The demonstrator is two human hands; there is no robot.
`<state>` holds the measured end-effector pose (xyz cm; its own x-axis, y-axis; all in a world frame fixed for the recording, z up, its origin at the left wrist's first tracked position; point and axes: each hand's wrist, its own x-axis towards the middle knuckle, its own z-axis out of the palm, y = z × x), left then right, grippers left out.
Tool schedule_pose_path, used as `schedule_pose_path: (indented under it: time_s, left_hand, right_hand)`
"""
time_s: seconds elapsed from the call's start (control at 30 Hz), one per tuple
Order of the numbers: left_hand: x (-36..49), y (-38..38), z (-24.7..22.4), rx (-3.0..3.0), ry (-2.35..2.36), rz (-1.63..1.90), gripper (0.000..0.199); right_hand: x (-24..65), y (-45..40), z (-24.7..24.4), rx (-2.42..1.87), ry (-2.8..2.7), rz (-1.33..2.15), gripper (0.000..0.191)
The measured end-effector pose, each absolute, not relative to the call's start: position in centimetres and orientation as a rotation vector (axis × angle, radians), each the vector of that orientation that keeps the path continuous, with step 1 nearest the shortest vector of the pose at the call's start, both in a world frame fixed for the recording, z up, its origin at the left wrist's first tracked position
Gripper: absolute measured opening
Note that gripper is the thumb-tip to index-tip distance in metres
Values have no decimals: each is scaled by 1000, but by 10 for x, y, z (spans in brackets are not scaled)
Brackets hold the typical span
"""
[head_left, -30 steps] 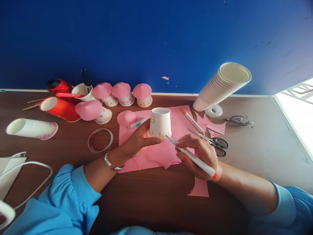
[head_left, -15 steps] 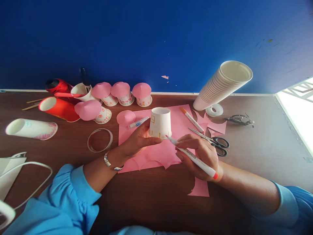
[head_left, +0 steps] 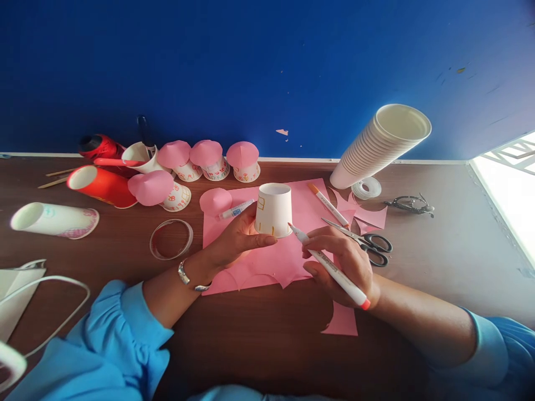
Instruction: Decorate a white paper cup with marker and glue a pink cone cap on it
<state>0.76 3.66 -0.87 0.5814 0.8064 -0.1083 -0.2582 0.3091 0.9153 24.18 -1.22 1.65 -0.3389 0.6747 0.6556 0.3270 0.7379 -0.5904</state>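
Observation:
My left hand [head_left: 236,236] is closed around the lower left of a white paper cup [head_left: 279,209], thumb across its front near the rim. The cup is upside down and bears a yellow-brown window drawing and short strokes along its lower edge. My right hand [head_left: 343,262] grips a white marker [head_left: 334,273] with a red end cap, its tip at the cup's lower right edge; whether it touches cannot be made out. Beneath both hands lies a pink paper sheet [head_left: 301,259] with curved cuts. A pink paper cone [head_left: 215,201] and a glue tube [head_left: 237,209] rest near my left fingers.
Black-handled scissors [head_left: 371,245] and an orange-ended marker [head_left: 328,205] lie right of the cup. Behind them leans a tall cup stack [head_left: 376,147] by a white tape roll [head_left: 366,188]. Several pink-roofed cups, including one roofed cup [head_left: 243,161], stand along the blue wall. Left sits a tape ring [head_left: 170,239].
My right hand has shifted the marker tip slightly up and to the right along the cup's lower edge. The left hand and the cup stay where they were.

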Motion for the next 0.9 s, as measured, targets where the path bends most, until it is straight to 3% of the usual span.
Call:
schedule_pose_path:
  time_s: [0.4, 0.9]
  left_hand:
    - [6, 35, -1, 1043, 663, 755, 52]
    - [7, 35, 0, 1053, 676, 758, 49]
  right_hand:
    - [241, -13, 18, -763, -1997, 431, 10]
    - [241, -14, 18, -776, -2003, 439, 18]
